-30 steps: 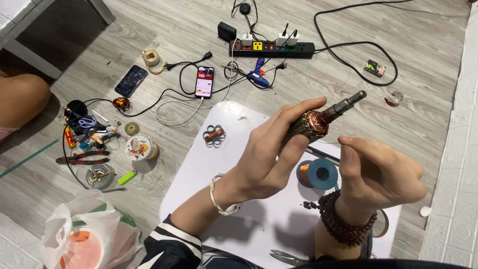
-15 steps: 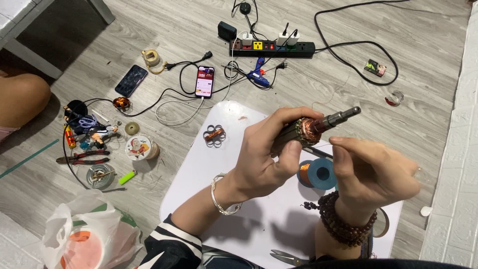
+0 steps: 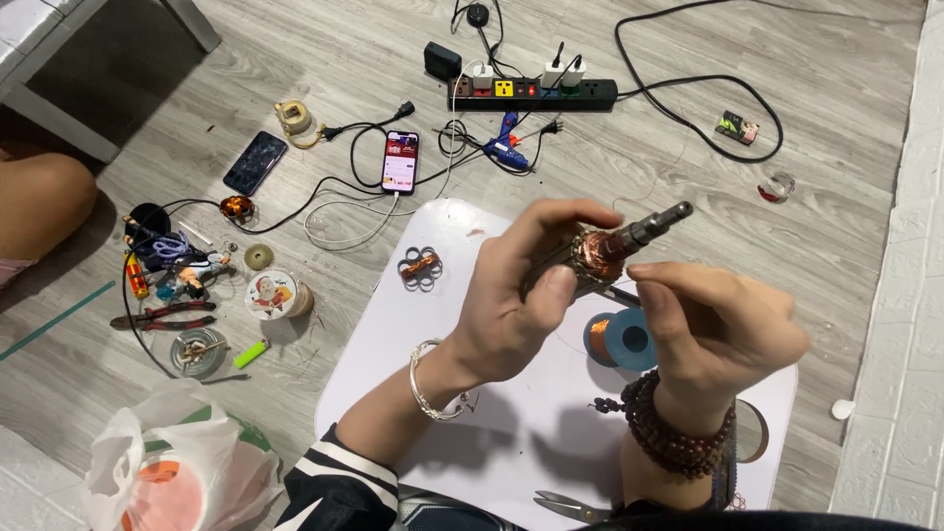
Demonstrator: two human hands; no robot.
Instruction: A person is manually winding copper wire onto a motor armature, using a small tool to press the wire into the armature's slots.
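Our left hand grip closed around the motor armature, shaft poking up-right; right hand fingers pinched beside its copper winding

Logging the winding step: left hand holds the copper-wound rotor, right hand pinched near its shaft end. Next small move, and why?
Probably draw the right hand a little away to tension whatever it pinches. The left hand has its grip on the copper-wound motor rotor with a grey steel shaft, held above the white board; the blue spool of copper wire lies just beneath. The wire itself is too thin to see.
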